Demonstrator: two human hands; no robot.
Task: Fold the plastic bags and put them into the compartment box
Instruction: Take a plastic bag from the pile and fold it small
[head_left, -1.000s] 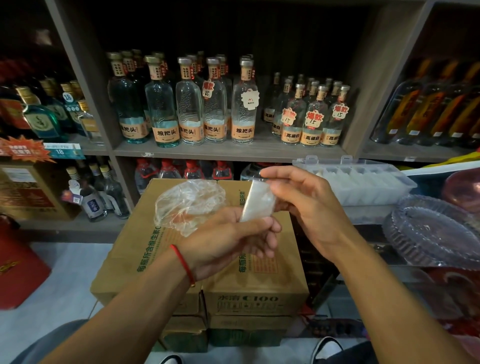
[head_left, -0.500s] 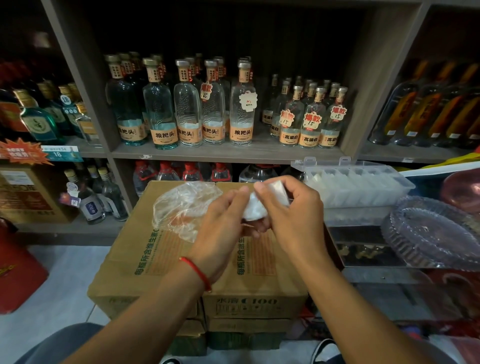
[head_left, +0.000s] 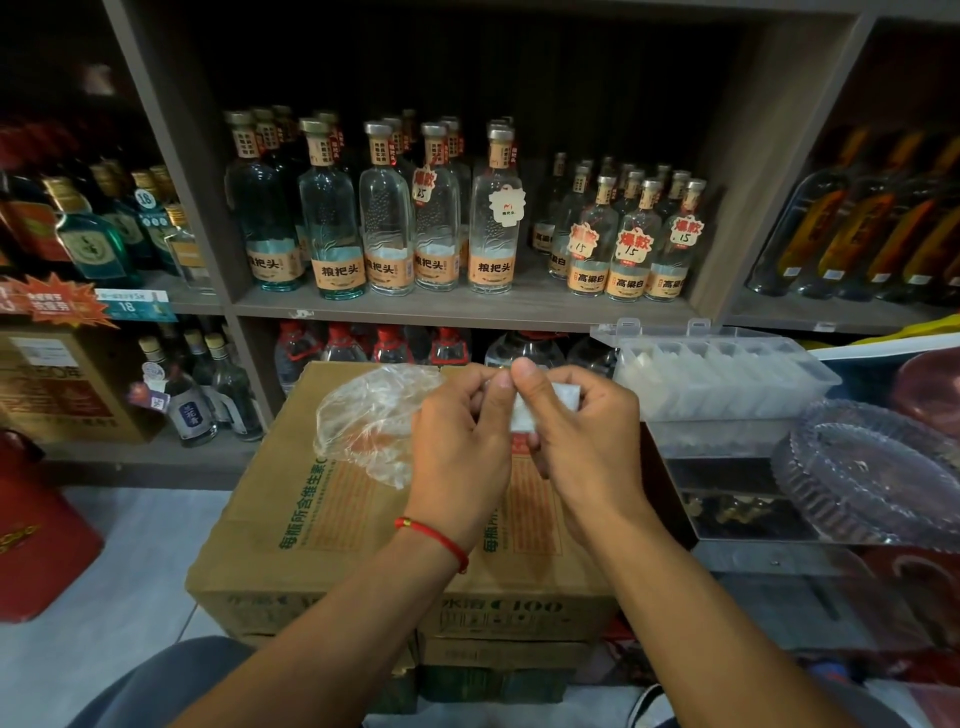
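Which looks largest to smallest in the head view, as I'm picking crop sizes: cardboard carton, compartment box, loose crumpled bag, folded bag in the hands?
1. Cardboard carton, though it is nearest the camera.
2. Compartment box.
3. Loose crumpled bag.
4. Folded bag, mostly hidden by both hands pinching it.

Folded plastic bag (head_left: 540, 415) milky; loose bag (head_left: 369, 415) clear, crinkled; cardboard carton (head_left: 291, 519) matt.

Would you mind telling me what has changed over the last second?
The left hand rose from below the folded plastic bag and now pinches it alongside the right hand, which drew inward; the strip is now a shorter packet. The loose plastic bag on the cardboard carton and the compartment box stayed put.
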